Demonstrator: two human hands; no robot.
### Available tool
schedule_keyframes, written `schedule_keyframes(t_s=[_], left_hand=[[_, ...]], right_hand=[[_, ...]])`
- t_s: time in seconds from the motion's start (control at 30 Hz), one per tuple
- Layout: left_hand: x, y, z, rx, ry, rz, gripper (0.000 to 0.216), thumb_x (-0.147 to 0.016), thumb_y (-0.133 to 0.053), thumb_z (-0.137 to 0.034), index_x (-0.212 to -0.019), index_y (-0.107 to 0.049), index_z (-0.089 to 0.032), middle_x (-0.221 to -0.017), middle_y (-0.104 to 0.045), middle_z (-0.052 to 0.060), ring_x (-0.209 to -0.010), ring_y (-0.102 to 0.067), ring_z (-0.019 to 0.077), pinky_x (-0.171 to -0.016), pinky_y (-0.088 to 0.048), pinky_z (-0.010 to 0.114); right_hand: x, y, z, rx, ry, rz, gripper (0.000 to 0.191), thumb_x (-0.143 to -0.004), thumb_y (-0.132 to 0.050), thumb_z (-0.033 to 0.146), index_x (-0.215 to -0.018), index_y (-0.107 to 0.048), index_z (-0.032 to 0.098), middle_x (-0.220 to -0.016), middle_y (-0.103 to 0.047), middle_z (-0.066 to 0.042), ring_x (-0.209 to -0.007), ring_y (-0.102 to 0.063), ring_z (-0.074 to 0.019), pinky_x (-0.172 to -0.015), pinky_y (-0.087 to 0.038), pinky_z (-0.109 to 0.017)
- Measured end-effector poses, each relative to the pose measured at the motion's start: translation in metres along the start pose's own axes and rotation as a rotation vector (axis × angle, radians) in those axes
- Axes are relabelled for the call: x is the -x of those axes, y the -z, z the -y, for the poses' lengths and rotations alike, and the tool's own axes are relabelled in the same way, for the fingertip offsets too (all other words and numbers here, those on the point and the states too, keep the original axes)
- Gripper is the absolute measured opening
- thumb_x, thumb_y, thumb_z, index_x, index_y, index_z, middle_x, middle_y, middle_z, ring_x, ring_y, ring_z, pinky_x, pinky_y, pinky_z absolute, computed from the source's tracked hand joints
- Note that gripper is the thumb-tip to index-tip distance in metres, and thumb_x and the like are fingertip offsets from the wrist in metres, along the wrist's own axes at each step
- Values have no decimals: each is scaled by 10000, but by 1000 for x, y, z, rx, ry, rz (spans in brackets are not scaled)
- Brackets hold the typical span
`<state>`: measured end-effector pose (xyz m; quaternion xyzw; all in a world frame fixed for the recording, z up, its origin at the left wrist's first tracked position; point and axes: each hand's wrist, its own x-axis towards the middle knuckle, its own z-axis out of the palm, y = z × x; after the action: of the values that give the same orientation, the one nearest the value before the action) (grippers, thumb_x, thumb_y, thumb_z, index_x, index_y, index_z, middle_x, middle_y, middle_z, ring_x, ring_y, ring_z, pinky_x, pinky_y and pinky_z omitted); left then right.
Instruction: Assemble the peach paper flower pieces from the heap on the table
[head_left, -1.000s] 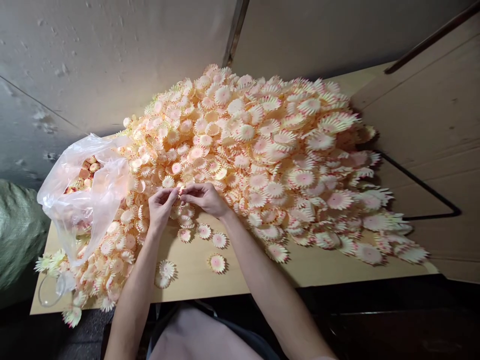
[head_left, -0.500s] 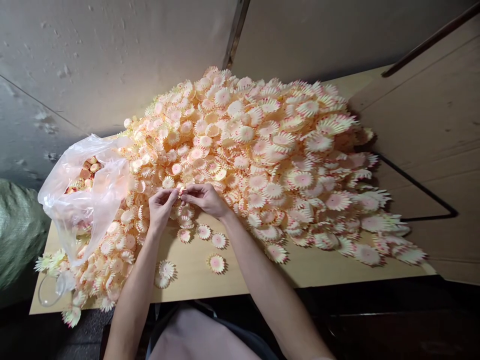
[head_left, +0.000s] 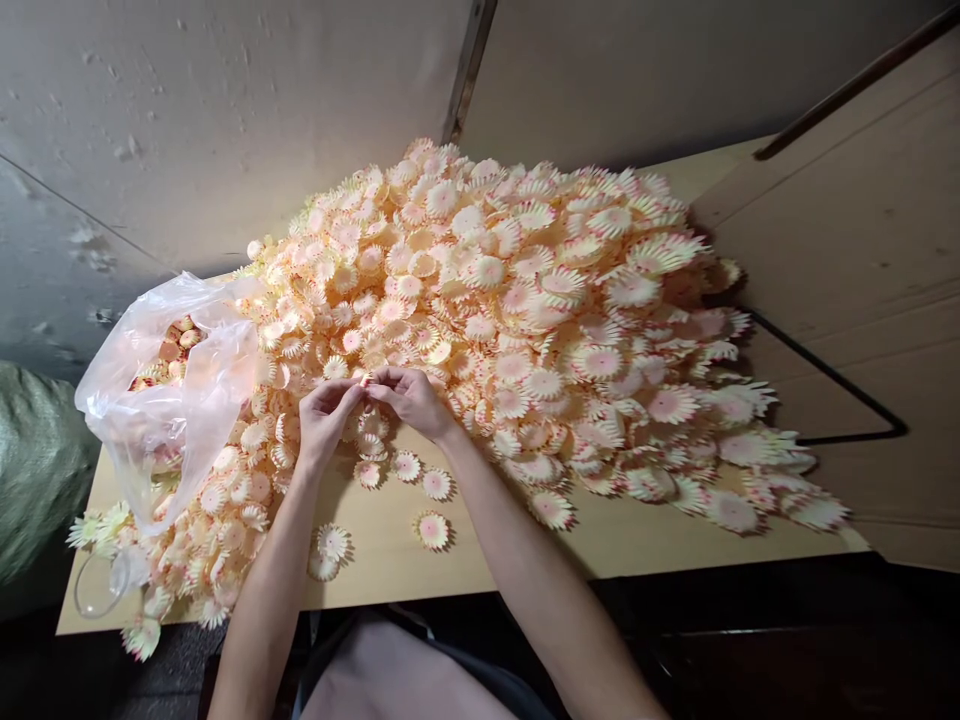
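A big heap of cream and pink paper flower pieces (head_left: 517, 310) covers a pale wooden table (head_left: 622, 545). At the heap's near edge my left hand (head_left: 324, 417) and my right hand (head_left: 409, 396) meet fingertip to fingertip. Both pinch one small flower piece (head_left: 365, 381) between thumb and fingers. A few loose flowers (head_left: 433, 528) lie flat on the bare wood just below my hands.
A clear plastic bag (head_left: 169, 385) with small pink and orange parts lies at the left of the heap. A clear round lid or cup (head_left: 97, 585) sits at the table's front left corner. Grey walls stand behind; cardboard and a black metal rod (head_left: 832, 375) lie to the right.
My hands stay together at the same spot, the fingers shifting slightly on the small piece. The view has tilted a little.
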<state>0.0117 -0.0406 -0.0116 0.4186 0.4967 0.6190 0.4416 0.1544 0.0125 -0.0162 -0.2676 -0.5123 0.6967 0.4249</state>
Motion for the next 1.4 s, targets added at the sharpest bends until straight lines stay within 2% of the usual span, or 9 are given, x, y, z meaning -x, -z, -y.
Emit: schedule_keyframes(t_s=[0.1, 0.2, 0.47, 0.7, 0.9, 1.1, 1.2, 1.3, 1.4], left_hand=[[0, 0, 2, 24, 29, -58, 274, -756, -700, -418, -770, -687, -145, -736, -670, 9, -662, -626, 103, -666, -552, 222], [-1, 1, 2, 43, 37, -97, 288, -742, -707, -430, -743, -667, -145, -707, -641, -8, -638, -603, 91, -636, -546, 207], [1, -2, -5, -108, -34, -69, 240, -718, -743, -377, -778, -734, -144, -777, -722, 44, -698, -649, 128, -686, -519, 231], [0, -1, -2, -117, -30, -73, 266, -733, -721, -408, -783, -729, -147, -759, -713, 34, -681, -633, 124, -674, -506, 233], [-2, 2, 4, -216, -46, -81, 289, -782, -663, -431, -775, -682, -143, -711, -657, 12, -633, -572, 98, -622, -457, 204], [0, 2, 4, -196, -58, -135, 336, -824, -597, -474, -699, -562, -165, -639, -521, -28, -595, -489, 81, -595, -436, 184], [-1, 2, 5, -127, -32, -134, 329, -827, -589, -490, -728, -541, -179, -668, -532, -30, -595, -517, 83, -609, -467, 194], [-6, 5, 7, 6, 35, -203, 349, -851, -514, -551, -818, -530, -204, -649, -553, -34, -543, -556, 94, -586, -492, 223], [-7, 7, 7, -32, -11, -242, 346, -854, -512, -547, -834, -545, -203, -627, -548, -39, -498, -524, 86, -553, -475, 215]], right_hand=[[-1, 1, 0, 2, 19, 1, 246, -707, -744, 389, -735, -632, 171, -648, -655, 5, -594, -605, -121, -639, -508, -261], [0, 0, 2, 22, 41, 9, 252, -714, -739, 400, -731, -637, 170, -642, -657, 1, -607, -612, -126, -670, -516, -274], [-1, -3, -6, 60, 40, -16, 288, -599, -828, 350, -800, -706, 184, -836, -714, -29, -783, -650, -170, -781, -542, -321], [0, -3, -2, 133, 98, 53, 167, -730, -722, 312, -783, -673, 162, -771, -649, -13, -748, -594, -142, -734, -502, -279], [0, -1, -2, 139, 42, 19, 135, -717, -689, 263, -685, -611, 157, -659, -610, 6, -620, -565, -119, -622, -468, -253], [-2, 0, -6, 175, 51, -6, 118, -676, -683, 239, -660, -593, 164, -625, -589, 11, -559, -518, -106, -521, -416, -229], [-2, -2, -6, 138, 79, -22, 101, -648, -685, 207, -638, -592, 167, -626, -590, 8, -558, -522, -108, -525, -428, -236], [-2, -2, -2, 73, 126, -47, 164, -635, -693, 211, -569, -548, 174, -640, -599, 1, -532, -512, -100, -506, -423, -240], [0, -1, 5, 27, 159, -104, 220, -648, -716, 259, -564, -529, 179, -627, -592, 7, -483, -495, -89, -480, -416, -242]])
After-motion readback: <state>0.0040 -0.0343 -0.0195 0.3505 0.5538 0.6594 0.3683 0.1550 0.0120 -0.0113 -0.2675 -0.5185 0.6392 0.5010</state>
